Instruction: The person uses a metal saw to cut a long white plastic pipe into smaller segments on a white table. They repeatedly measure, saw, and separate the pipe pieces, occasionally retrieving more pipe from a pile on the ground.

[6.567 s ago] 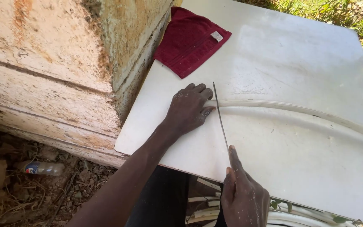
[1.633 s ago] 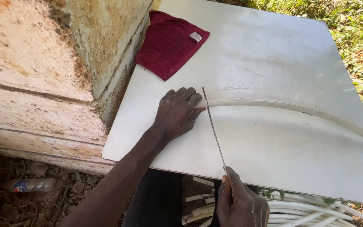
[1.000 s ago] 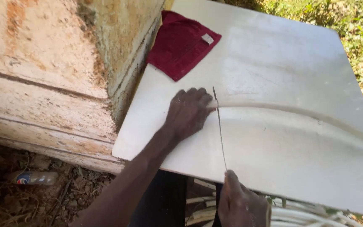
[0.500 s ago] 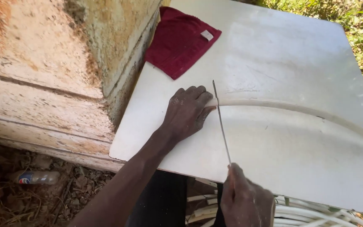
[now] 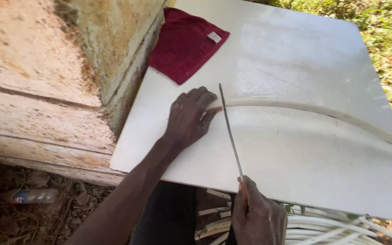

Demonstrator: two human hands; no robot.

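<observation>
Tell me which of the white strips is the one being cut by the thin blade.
It is the long curved white strip lying on the white board, pinned by the left hand. The other strips lie coiled below the board's edge, untouched.

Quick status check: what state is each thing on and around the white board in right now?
Left hand: flat, pressing the strip's end down.
Right hand: closed on the blade's near end.
Thin blade: on edge across the strip.
White strip: curved, lying on the board.
White board: flat, dusty.
Red cloth: folded, at the board's far corner.
Plastic bottle: on its side on the ground.
</observation>
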